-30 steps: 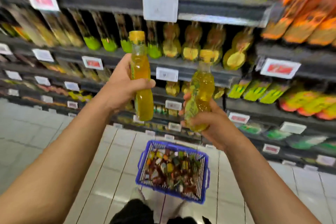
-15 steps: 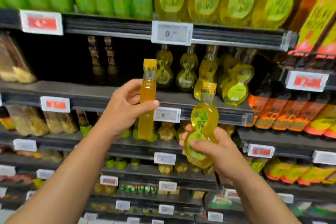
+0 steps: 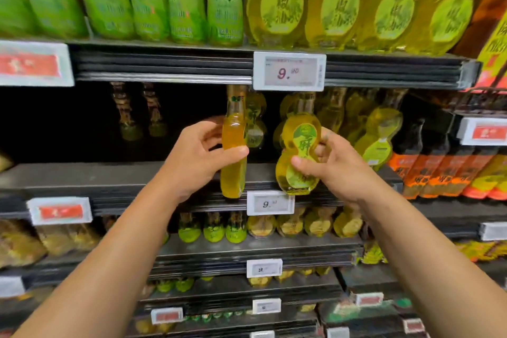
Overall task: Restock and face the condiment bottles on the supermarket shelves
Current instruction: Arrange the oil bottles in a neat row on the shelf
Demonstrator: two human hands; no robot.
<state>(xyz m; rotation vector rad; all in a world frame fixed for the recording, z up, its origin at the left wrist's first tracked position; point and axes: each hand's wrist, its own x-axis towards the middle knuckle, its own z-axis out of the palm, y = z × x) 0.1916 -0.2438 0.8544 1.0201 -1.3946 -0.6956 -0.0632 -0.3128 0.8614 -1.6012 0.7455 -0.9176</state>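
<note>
Gourd-shaped clear plastic bottle of yellow oil [image 3: 299,153] gripped in right hand [image 3: 337,167], label outward for facing; slim amber-oil bottle [image 3: 233,151] gripped in left hand [image 3: 197,156], edge-on, near dark shelf [image 3: 109,178] gap.

- You have one view only, a wide-angle camera on your head, so no second view shares any of the scene.
- It faces straight at the supermarket shelves [image 3: 164,173], roughly level with the shelf edge that carries the price tag [image 3: 289,71].
- It sits close: your forearms run in from the bottom corners, and your left hand [image 3: 197,156] and right hand [image 3: 337,164] meet near the centre.
- The upper shelf's bottles [image 3: 225,0] fill the top edge, cut off above their labels.
- Lower shelves recede toward the bottom edge, and the wide lens bows the shelf lines at the sides.
</note>
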